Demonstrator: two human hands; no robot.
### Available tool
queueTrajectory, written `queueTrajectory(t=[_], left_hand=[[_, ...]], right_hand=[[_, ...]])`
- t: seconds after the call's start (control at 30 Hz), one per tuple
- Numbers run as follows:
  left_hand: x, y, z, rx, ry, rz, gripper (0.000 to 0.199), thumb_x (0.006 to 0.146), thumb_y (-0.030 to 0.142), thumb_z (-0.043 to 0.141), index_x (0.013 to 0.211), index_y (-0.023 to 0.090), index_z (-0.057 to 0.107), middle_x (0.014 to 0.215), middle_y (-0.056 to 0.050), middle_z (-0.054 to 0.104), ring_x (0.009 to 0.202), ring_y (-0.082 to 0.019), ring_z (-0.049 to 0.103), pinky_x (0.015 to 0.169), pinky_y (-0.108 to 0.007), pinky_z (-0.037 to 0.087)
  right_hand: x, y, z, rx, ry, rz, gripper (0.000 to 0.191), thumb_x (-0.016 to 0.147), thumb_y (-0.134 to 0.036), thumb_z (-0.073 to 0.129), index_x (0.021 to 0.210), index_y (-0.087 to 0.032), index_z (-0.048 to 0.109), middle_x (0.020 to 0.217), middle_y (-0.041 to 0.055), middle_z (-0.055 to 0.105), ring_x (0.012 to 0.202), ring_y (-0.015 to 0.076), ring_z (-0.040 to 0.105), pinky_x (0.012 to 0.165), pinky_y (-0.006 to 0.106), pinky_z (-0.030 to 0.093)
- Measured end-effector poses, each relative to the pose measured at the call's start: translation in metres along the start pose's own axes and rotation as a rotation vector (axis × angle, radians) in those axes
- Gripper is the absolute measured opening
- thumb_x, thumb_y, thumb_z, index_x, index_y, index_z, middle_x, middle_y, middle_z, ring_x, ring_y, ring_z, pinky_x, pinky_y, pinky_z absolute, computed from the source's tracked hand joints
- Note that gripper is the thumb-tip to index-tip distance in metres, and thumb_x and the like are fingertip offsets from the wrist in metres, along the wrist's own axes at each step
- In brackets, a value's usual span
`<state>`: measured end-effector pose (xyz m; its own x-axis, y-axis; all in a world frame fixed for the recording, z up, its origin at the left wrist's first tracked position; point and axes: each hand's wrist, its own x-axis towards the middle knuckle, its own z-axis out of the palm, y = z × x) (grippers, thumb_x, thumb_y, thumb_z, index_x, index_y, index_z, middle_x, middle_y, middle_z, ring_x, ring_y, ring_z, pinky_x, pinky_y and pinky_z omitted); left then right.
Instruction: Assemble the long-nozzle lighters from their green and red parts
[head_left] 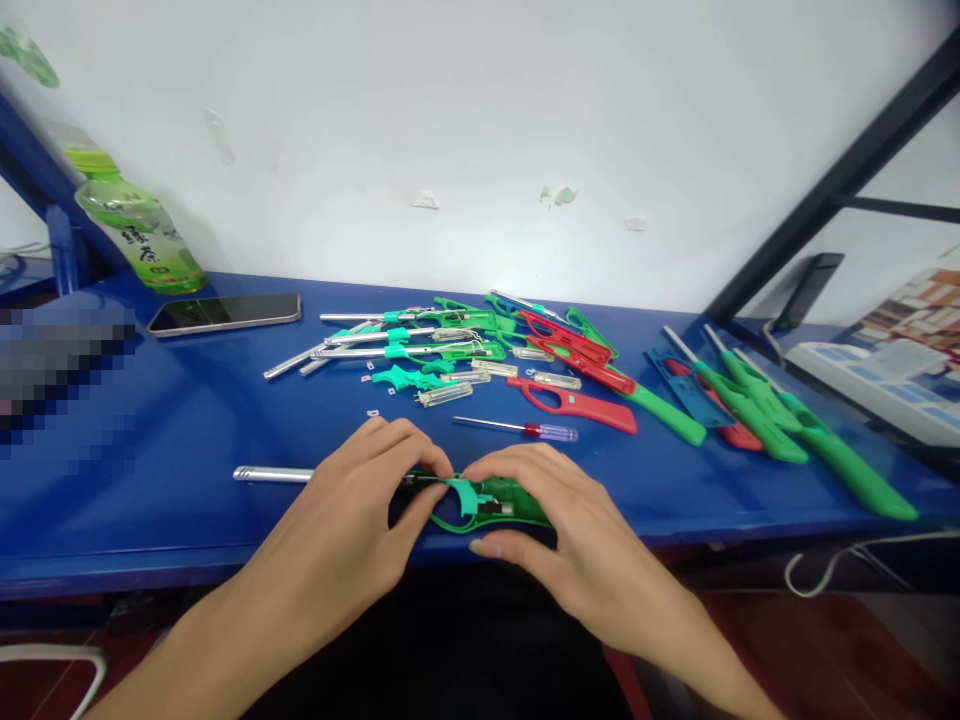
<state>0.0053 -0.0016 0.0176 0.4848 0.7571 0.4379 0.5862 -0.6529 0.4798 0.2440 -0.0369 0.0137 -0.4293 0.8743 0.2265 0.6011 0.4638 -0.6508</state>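
Observation:
A green lighter half-shell lies open at the table's front edge, with a teal trigger and small dark and metal parts inside. Its metal tube points left. My left hand pinches the lighter near the trigger, thumb and index finger close together. My right hand is curved round the shell's right part, fingertips on its upper edge and thumb at the lower edge. The shell's right end is hidden by my right hand.
Behind lie a screwdriver, a red shell, clear fuel tanks and several metal tubes with teal parts. Green lighters lie at the right. A phone and a green bottle are at the back left.

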Motion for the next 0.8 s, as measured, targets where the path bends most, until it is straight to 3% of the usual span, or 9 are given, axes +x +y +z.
queueTrajectory(t=[0.43,0.57,0.8], left_hand=[[-0.01,-0.004,0.006,0.146,0.089,0.242,0.02,0.109,0.007,0.056,0.114,0.022,0.069,0.108,-0.002,0.069,0.098,-0.02,0.059,0.09,-0.038,0.043],[-0.014,0.0,0.004,0.131,0.05,0.308,0.023,0.108,0.004,0.056,0.122,0.018,0.068,0.112,-0.006,0.069,0.106,-0.021,0.058,0.094,-0.039,0.043],[-0.017,0.002,0.0,0.119,-0.035,0.356,0.019,0.109,0.013,0.058,0.124,0.017,0.069,0.117,-0.009,0.067,0.111,-0.023,0.059,0.095,-0.041,0.044]], right_hand=[[-0.001,0.002,0.001,-0.023,0.02,-0.022,0.036,0.102,-0.032,0.078,0.136,-0.033,0.065,0.14,-0.0007,0.07,0.131,0.0208,0.063,0.114,0.037,0.05],[-0.002,0.002,0.001,-0.039,0.036,-0.029,0.035,0.101,-0.032,0.079,0.135,-0.032,0.067,0.14,0.0001,0.069,0.13,0.0211,0.064,0.114,0.037,0.05],[-0.003,0.004,0.001,-0.03,0.046,-0.054,0.035,0.103,-0.033,0.077,0.135,-0.032,0.065,0.137,0.0015,0.071,0.13,0.0228,0.064,0.113,0.04,0.052]])
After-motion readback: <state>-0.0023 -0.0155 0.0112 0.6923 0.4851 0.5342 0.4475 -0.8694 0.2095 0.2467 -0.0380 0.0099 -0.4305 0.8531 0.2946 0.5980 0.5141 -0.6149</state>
